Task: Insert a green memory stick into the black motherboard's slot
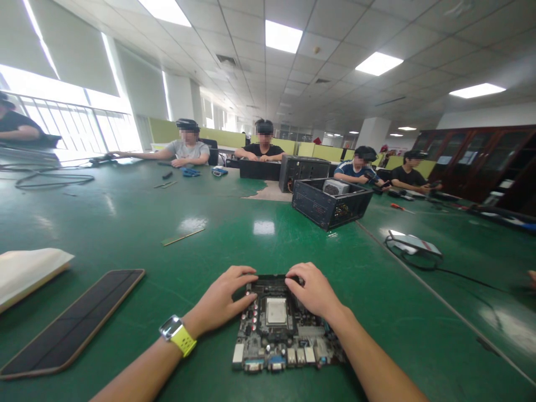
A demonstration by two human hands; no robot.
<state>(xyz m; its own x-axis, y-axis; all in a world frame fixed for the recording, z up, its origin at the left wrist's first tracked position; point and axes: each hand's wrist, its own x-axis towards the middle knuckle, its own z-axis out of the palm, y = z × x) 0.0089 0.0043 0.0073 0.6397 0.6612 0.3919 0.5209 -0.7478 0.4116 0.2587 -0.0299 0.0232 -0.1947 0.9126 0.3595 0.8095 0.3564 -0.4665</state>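
Observation:
A motherboard (299,330) lies on the green table in front of me, its row of ports facing me. A square silver processor (276,311) sits in its socket near the middle. My left hand (228,296) grips the board's far left corner, thumb and fingers a little apart around the edge. At the far right corner my right hand (312,287) holds on with curled fingers, hiding part of the board. Between the fingertips runs a dark strip of slots (271,283) along the far edge; whether a module sits there I cannot tell.
A black tablet-like panel (75,321) and a pale package (29,273) lie at left. Beyond are a thin strip (184,237) and an open computer case (320,205). A cabled device (412,244) is at right. Several people sit around the table.

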